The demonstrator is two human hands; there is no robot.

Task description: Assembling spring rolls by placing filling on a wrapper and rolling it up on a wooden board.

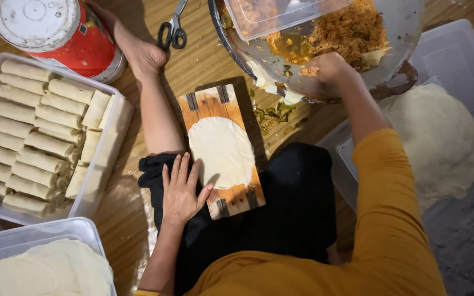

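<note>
A small wooden board [237, 200] lies on my lap with a round pale wrapper [221, 152] spread flat on it. My left hand [180, 191] rests flat on the black cloth beside the board, fingers apart, thumb at the board's edge, holding nothing. My right hand [331, 67] reaches over the rim of a large metal bowl [401, 33] and curls into the orange shredded filling [352, 30]. Its fingertips are hidden, so I cannot tell whether it holds any filling.
A clear tray [108, 148] at the left holds several rolled spring rolls [34, 142]. More round wrappers lie in a tub [39, 271] at the lower left and in a stack [440, 142] at the right. A red can [78, 49], scissors [172, 30] and my bare foot [144, 55] are at the top.
</note>
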